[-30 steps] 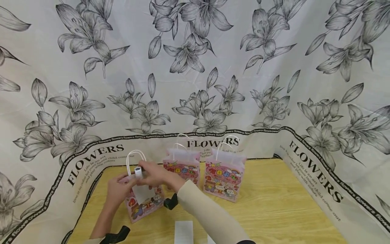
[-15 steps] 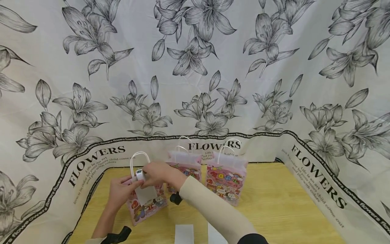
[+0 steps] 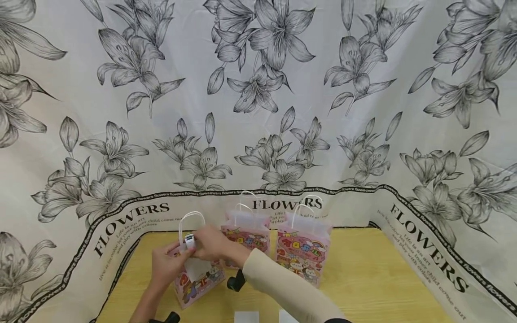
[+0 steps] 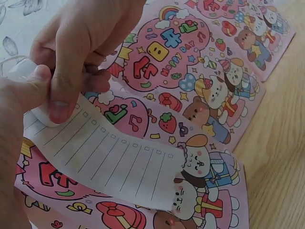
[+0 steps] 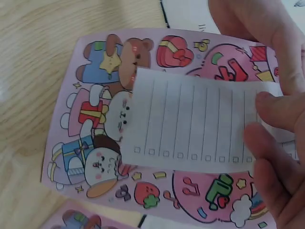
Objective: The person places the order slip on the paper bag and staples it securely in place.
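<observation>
At the left of the table stands a pink cartoon gift bag with white loop handles. Against its front hangs a white checklist slip, lined with small boxes; its upper end lies under the fingers. My left hand pinches the bag's top edge and the slip, its thumb touching a small white stapler-like device. From the other side my right hand grips that device at the bag's rim. In the right wrist view the slip lies flat over the printed animals. The device's working end is hidden.
Two matching gift bags, one behind and one farther right, stand upright on the wooden table. Two white slips lie at the near edge. A flower-printed curtain encloses the back and sides.
The head view has tilted up, so everything sits lower in it. Both hands stay at the bag's rim with the white device; the right hand has shifted only slightly around it.
</observation>
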{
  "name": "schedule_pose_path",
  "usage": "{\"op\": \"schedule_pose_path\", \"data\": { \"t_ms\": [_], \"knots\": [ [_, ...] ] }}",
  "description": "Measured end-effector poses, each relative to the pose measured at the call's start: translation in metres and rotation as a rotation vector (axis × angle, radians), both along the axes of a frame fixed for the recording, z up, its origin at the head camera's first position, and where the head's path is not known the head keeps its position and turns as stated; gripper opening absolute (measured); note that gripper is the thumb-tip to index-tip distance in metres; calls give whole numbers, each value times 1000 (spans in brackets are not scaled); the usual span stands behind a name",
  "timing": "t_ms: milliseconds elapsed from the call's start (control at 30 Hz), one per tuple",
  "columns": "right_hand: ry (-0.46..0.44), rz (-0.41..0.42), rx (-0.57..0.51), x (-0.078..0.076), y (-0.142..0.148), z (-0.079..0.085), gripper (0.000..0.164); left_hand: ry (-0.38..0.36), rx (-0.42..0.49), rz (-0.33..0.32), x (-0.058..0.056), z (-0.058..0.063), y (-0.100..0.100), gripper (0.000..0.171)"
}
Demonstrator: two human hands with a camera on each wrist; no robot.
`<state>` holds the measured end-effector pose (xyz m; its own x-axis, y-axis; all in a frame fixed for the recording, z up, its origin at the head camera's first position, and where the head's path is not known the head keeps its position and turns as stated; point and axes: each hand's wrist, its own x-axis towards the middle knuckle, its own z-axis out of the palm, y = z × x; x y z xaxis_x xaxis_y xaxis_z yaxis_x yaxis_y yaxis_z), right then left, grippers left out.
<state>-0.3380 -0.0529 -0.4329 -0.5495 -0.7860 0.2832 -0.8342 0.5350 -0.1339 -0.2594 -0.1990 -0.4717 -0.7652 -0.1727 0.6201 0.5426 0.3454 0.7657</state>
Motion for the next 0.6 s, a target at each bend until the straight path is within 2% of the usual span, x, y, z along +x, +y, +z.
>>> {"op": "schedule_pose_path", "data": {
  "t_ms": [167,267,433,600],
  "knots": [
    [-13,-32,-57,6,1,-8,25,28,-1,34,1,-5,1,17],
    [12,9,39,6,4,-10,28,57,-10,68,5,-10,5,18],
    [70,117,235,-4,11,-3,30,68,-20,70,6,-10,10,23],
    [83,159,211,-10,11,3,26,70,-5,56,-1,-7,10,23]
  ]
}}
